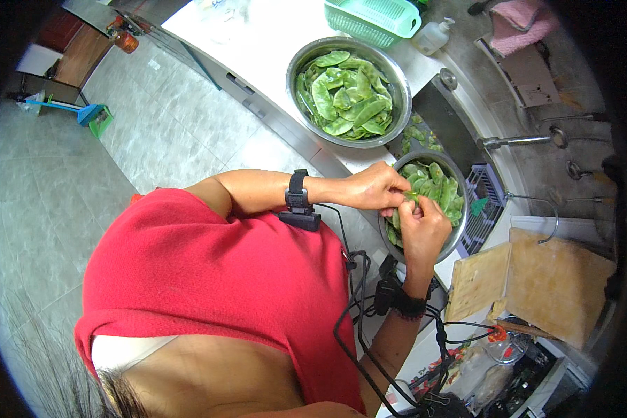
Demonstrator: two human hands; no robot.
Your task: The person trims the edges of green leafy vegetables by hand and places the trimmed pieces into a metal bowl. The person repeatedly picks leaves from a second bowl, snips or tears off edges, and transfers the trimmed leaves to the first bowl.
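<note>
Both hands meet over a steel bowl (463, 209) of flat green bean pods (439, 183) at the sink's edge. My left hand (373, 185) pinches a small green bean pod (411, 196), mostly hidden by the fingers. Close against it, my right hand (426, 224) grips the same pod between thumb and fingers. A larger steel bowl (297, 116), filled with flat green bean pods (350, 96), sits on the white counter (245, 57) beyond my left hand. Green scraps (420, 136) lie in the sink (439, 115) between the two bowls.
A green plastic basket (368, 23) and a pump bottle (432, 36) stand behind the larger bowl. The faucet (520, 141) reaches toward the sink, near a purple rack (482, 209). Wooden boards (548, 277) stand at right. Black cables (363, 313) hang by my right forearm.
</note>
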